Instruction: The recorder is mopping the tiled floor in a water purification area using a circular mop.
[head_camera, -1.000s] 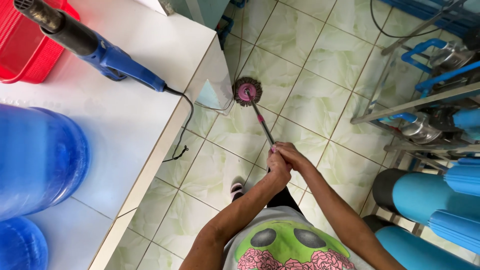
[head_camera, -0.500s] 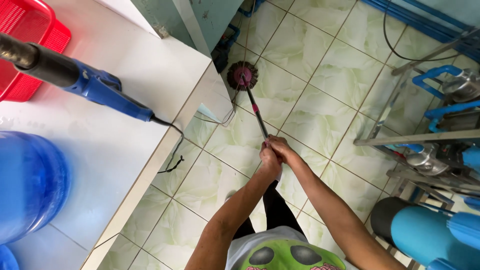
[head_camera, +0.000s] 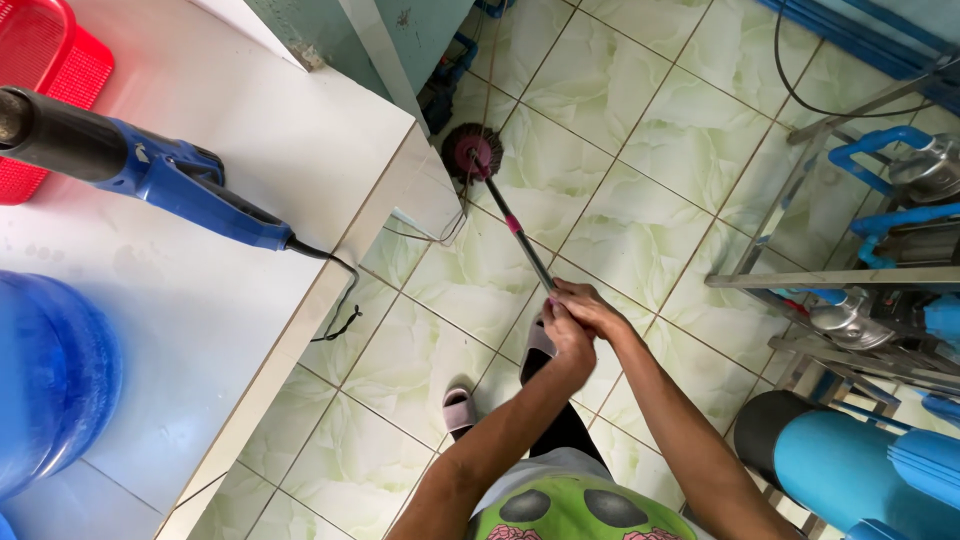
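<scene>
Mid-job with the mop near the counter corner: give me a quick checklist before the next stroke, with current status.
1. Both hands on the handle: left hand and right hand grip the mop handle. Ok.
2. Mop head on the tiled floor. Ok.
3. Black cord hangs off the counter edge near the handle. Not ok.
4. Floor wetness: cannot tell.
5. Feet in slippers. Ok.

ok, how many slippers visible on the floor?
2. One slipper sits on the tile left of the arms; the other slipper is just under the left hand, partly hidden by it.
</scene>
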